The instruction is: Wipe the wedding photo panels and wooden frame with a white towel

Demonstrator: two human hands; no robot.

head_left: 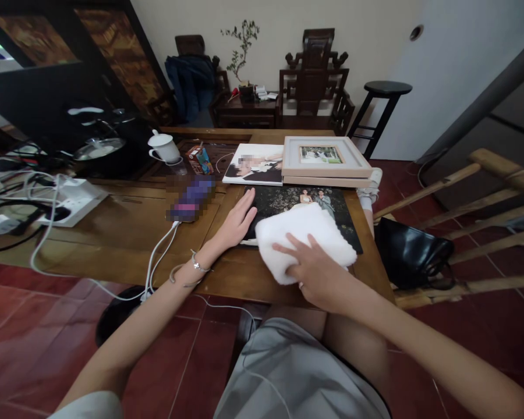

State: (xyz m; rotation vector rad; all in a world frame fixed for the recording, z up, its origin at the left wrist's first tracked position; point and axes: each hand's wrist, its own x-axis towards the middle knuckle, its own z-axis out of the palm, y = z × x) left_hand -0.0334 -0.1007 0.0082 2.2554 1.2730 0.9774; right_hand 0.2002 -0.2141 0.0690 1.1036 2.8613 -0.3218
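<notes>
Partly beneath hands (321, 276), dark photo (282, 201), white cloth (303, 221) atop

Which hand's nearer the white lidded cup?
Left. The left hand is right of the white lidded cup, toward the wearer; the right hand is farther right, on the white cloth.

Cloth (303, 233) on photo print (271, 201) — frame (325, 156) behind, phone (191, 199) left, mug (163, 149) behind phone — all on table (240, 280).

The desk (240, 282) is softly, dimly lit — pale glare is caught by floor tiles (35, 343), the view's edges stretched.
</notes>
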